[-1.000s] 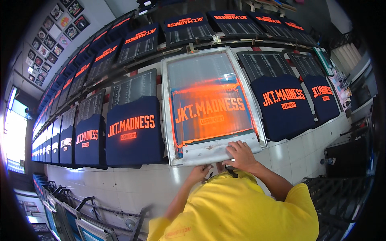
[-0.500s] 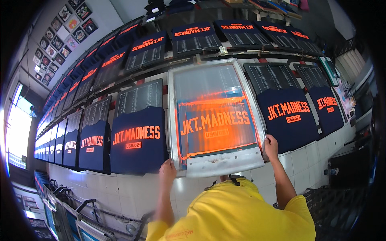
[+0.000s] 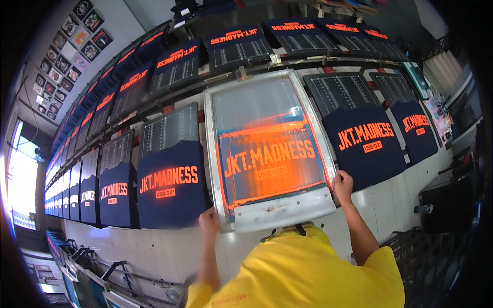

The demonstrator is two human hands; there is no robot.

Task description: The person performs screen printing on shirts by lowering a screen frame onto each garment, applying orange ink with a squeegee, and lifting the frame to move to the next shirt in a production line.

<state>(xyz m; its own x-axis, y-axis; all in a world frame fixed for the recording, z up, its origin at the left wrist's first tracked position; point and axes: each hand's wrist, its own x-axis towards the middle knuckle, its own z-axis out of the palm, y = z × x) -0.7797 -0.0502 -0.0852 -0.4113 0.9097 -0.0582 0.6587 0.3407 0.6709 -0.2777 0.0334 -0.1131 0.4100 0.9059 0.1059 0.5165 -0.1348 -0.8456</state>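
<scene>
**Caller:** Orange ink all over the mesh of the screen-printing frame (image 3: 267, 154), and it sits on the long print table (image 3: 169, 251) in the head view, near edge towards the person. Left hand (image 3: 209, 222) has its fingers curled round the frame's near-left corner; right hand (image 3: 343, 186) is clamped on the near-right edge. Both are gripping it.

**Partner:** Where does that leave the run, by your reckoning?

**Caller:** Look to the right of the frame: a navy shirt (image 3: 365, 146) with a crisp orange print, and another printed shirt (image 3: 418, 131) beyond it. Left of the frame, the adjacent navy shirt (image 3: 172, 187) also carries the print, and so does the whole row of shirts (image 3: 82, 195) running off to the far left.

**Partner:** So every station I can see is printed?

**Caller:** Every one in the near row, as far as I can judge. What's under the frame is hidden by the mesh, so I can't tell whether that shirt has taken ink. The far row of shirts (image 3: 231, 46) across the table shows orange lettering too.

**Partner:** Any squeegee in play?

**Caller:** None in sight; the yellow shirt (image 3: 303, 272) of the person covers the near bottom of the view.
</scene>
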